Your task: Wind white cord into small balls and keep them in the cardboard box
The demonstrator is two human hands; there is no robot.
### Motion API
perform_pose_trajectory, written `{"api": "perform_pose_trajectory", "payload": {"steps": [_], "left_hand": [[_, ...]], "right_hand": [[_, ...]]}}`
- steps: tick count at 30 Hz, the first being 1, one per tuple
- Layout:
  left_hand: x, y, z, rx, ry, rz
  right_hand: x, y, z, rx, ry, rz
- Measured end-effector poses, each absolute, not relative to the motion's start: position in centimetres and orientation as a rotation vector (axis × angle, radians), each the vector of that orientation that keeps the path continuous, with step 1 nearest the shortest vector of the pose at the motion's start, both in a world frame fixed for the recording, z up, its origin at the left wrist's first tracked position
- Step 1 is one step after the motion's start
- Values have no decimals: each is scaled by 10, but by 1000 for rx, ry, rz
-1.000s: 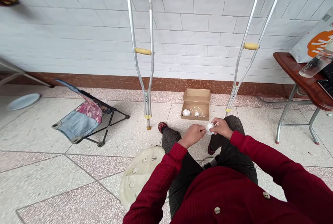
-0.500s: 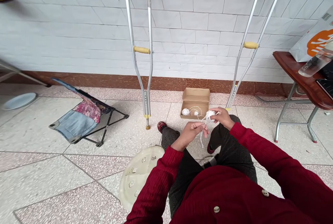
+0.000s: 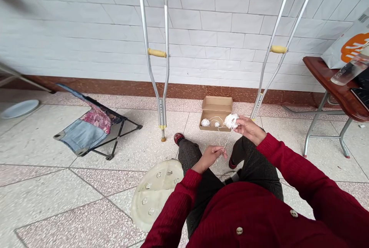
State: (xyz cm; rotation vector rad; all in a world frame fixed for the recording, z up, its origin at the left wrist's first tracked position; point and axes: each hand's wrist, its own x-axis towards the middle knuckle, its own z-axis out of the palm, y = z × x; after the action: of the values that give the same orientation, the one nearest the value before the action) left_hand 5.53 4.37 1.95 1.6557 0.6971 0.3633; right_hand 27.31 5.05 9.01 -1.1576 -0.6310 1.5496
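A folding seat of patterned fabric (image 3: 86, 132) is standing at far left, and an aluminium crutch (image 3: 157, 52) is leaning against the tiled wall. The left hand (image 3: 209, 155), emerging from a ribbed red sleeve (image 3: 173, 217), is nearly closed, pinching a white string (image 3: 227, 140) between thumb and fingers. The thin strand is running diagonally up and rightward to a fluffy, roughly round ball of white string (image 3: 231, 121). The right hand (image 3: 250, 129) is partly open, its fingers gripping the ball above the floor. In view, the ball is overlapping the near right corner of an open cardboard box (image 3: 216, 104), where two smaller white balls (image 3: 205, 122) are lying. A second crutch (image 3: 278, 49) and a brown-topped table (image 3: 314, 63) are standing further right.
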Motion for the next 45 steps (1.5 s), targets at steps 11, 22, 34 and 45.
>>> {"api": "perform_pose_trajectory", "payload": {"steps": [11, 22, 34, 45], "left_hand": [[73, 86, 50, 2217, 941, 393], [65, 57, 52, 1267, 664, 479], [24, 48, 23, 1163, 754, 527], [23, 113, 16, 1998, 1207, 682]], "right_hand": [[268, 18, 48, -1665, -1248, 1618], [281, 49, 62, -1397, -819, 1176], [344, 66, 96, -1347, -743, 689], [340, 54, 119, -1356, -882, 662]]}}
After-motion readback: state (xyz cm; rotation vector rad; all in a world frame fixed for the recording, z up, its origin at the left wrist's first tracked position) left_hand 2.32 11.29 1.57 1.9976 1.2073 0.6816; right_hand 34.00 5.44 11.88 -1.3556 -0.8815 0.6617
